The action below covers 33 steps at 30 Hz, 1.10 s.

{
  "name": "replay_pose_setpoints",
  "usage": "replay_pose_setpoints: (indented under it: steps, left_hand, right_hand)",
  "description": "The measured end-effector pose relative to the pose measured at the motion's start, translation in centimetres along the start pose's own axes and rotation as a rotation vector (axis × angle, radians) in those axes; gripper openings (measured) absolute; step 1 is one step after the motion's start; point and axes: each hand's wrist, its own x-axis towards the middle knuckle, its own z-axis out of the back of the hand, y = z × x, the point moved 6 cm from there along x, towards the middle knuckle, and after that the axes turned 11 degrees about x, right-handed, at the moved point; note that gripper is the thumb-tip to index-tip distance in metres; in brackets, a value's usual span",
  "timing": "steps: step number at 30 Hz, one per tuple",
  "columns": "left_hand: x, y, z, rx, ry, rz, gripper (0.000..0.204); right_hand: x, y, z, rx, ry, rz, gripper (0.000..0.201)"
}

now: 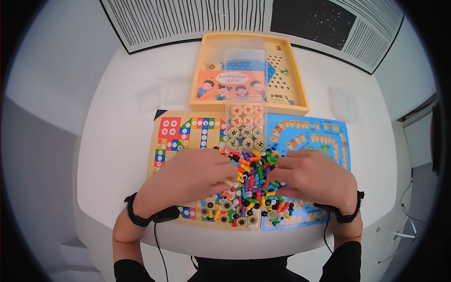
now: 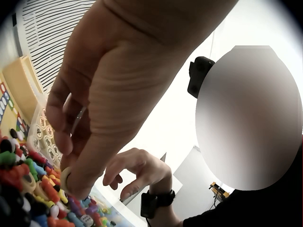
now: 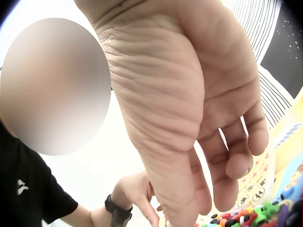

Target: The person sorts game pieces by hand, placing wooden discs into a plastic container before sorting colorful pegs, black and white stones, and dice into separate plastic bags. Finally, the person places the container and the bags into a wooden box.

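Note:
A heap of small colourful pegs and pieces (image 1: 253, 181) lies across the middle of two game boards. My left hand (image 1: 192, 174) reaches over the heap's left side and pinches a round wooden chess piece (image 2: 65, 180) between thumb and finger. Over the right side hovers my right hand (image 1: 312, 176), its fingers (image 3: 222, 189) loosely bent with nothing seen in them. Just beyond the heap, a clear plastic case (image 1: 246, 129) holds rows of wooden Chinese chess pieces with red and black characters. More wooden discs (image 1: 227, 205) lie at the heap's near edge.
Under the heap are a flying-chess board (image 1: 162, 155) on the left and a blue board (image 1: 340, 141) on the right. Behind stands a shallow wooden box (image 1: 300, 94) with an orange booklet (image 1: 211, 91) in it. Clear plastic (image 1: 343, 103) lies at the right.

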Motion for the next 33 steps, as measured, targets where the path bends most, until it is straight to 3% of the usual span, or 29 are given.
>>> replay_pose_setpoints:
  steps: [1, 2, 4, 6, 8, 11, 15, 18, 20, 21, 23, 26, 33]
  left_hand:
    - [0.3, 0.6, 1.3, -0.081, -0.197, 0.021, 0.019]
    - [1.0, 0.9, 1.4, -0.072, -0.190, 0.013, 0.019]
    - [1.7, 2.5, 2.4, -0.094, -0.370, 0.160, 0.021]
    - [1.7, 3.5, 1.8, -0.087, -0.322, 0.174, 0.022]
    - [1.8, 4.2, 0.2, -0.198, -0.098, 0.237, 0.022]
    - [1.7, 4.5, -0.9, -0.264, 0.053, 0.314, 0.023]
    - [1.6, 4.5, -1.3, -0.317, 0.111, 0.325, 0.023]
    - [2.0, 4.6, -1.1, -0.361, 0.049, 0.390, 0.023]
    - [2.3, 5.1, -0.3, -0.310, -0.192, 0.446, 0.021]
    - [2.3, 5.3, -0.9, -0.311, -0.194, 0.446, 0.021]
    - [2.5, 5.1, -1.3, -0.083, -0.319, 0.291, 0.020]
    - [2.8, 4.7, -1.6, -0.027, -0.379, 0.165, 0.019]
    - [2.3, 4.8, -0.8, 0.090, -0.415, 0.262, 0.025]
  right_hand:
    - [-0.1, -0.1, 0.1, -0.006, -0.002, 0.000, 0.031]
    - [-0.2, -0.1, 0.1, -0.013, -0.004, 0.002, 0.030]
    - [-0.3, 0.0, 0.3, -0.003, -0.009, 0.013, 0.030]
    - [-0.3, 0.0, 0.5, 0.007, -0.008, 0.022, 0.030]
    - [-0.5, 0.0, 0.2, 0.025, 0.003, 0.019, 0.030]
    - [-0.3, -0.2, 0.0, 0.010, 0.008, 0.028, 0.030]
    - [-0.2, -0.1, 0.2, 0.034, 0.008, 0.017, 0.026]
    - [-0.1, -0.2, 0.2, 0.037, 0.029, 0.002, 0.026]
    - [-0.1, -0.2, 0.3, 0.029, 0.023, 0.009, 0.026]
    - [-0.1, -0.2, 0.2, 0.027, 0.025, 0.009, 0.026]
    - [-0.1, -0.3, 0.0, 0.011, 0.009, 0.025, 0.030]
    - [0.1, -0.2, 0.0, 0.020, 0.015, 0.023, 0.030]
    - [-0.5, 0.5, -0.4, 0.032, 0.023, 0.058, 0.030]
